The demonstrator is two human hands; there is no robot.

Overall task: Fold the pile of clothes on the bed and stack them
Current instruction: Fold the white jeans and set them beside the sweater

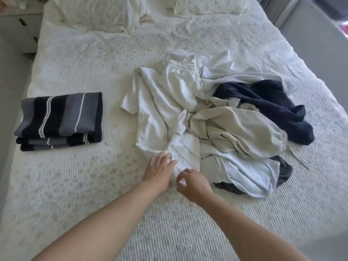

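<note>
A rumpled pile of clothes (pixel 216 117) lies mid-bed (pixel 75 185): white, beige, pale blue and navy pieces tangled together. One striped folded garment (pixel 60 119) sits well apart to the left. The left hand (pixel 160 170) pinches the white shirt (pixel 156 117) at its near hem; the right hand (pixel 194 180), fingers curled, pinches the same edge.

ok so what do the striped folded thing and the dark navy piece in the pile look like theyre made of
Striped folded piece: seems a thick knit or terry, matte, judging by its bulky folded layers. Navy garment: looks like soft fleece or heavy jersey, matte and slightly fuzzy, with rounded slumping folds. Neither is certain from this view.
</note>
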